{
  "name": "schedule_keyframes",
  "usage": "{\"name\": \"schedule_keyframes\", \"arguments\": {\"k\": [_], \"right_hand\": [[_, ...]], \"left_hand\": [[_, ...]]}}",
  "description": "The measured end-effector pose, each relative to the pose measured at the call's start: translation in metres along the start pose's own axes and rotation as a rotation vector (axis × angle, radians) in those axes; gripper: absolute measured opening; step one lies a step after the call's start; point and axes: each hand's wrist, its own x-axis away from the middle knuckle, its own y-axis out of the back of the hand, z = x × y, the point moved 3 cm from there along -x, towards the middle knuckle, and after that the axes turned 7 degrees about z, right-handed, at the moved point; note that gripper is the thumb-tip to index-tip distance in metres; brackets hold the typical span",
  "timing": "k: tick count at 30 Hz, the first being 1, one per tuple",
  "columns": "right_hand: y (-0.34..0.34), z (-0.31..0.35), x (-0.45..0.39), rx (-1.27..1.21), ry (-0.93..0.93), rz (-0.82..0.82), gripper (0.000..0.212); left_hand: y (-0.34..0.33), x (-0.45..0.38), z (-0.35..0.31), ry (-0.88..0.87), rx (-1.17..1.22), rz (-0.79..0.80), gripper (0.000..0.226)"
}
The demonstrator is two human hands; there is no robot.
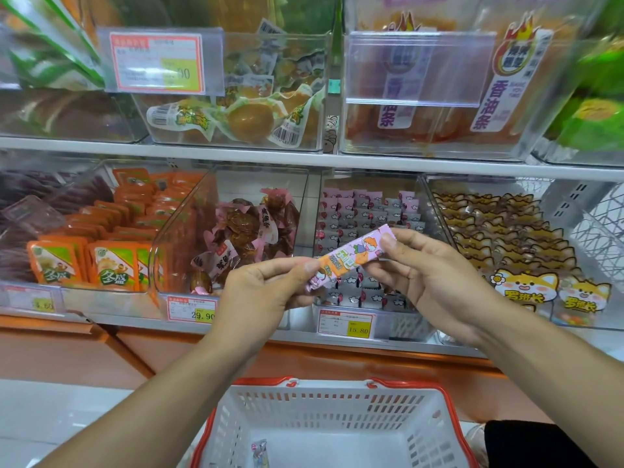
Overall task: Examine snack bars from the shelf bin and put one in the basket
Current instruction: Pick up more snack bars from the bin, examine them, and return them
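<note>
A pink and orange snack bar (349, 259) with a cartoon print is held slanted in front of the lower shelf. My left hand (266, 292) pinches its lower left end and my right hand (429, 275) pinches its upper right end. Behind it stands a clear shelf bin (368, 211) packed with several small pink and white wrapped bars. Below, a white basket (337, 420) with a red rim sits on the floor, and one small wrapped snack (259, 452) lies on its bottom.
Neighbouring clear bins hold orange packets (111, 238), brown wrapped snacks (243, 228) and fox-print packets (506, 238). An upper shelf carries bins of eggs (250, 119) and orange bagged strips. Price tags line the shelf edge (344, 324). An orange base runs under the shelf.
</note>
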Motion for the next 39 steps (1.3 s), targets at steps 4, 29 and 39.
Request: {"name": "schedule_keyframes", "arguments": {"k": [4, 29, 39], "right_hand": [[0.001, 0.002, -0.001, -0.029, 0.004, -0.029, 0.036], [0.079, 0.058, -0.132, 1.533, 0.283, -0.403, 0.018], [0.082, 0.047, -0.153, 2.074, 0.121, -0.32, 0.055]], "left_hand": [[-0.003, -0.004, 0.002, -0.017, 0.092, -0.015, 0.042], [-0.063, -0.011, 0.037, -0.286, -1.121, 0.292, 0.069], [-0.067, -0.018, 0.047, -0.298, -1.153, 0.31, 0.066]]}}
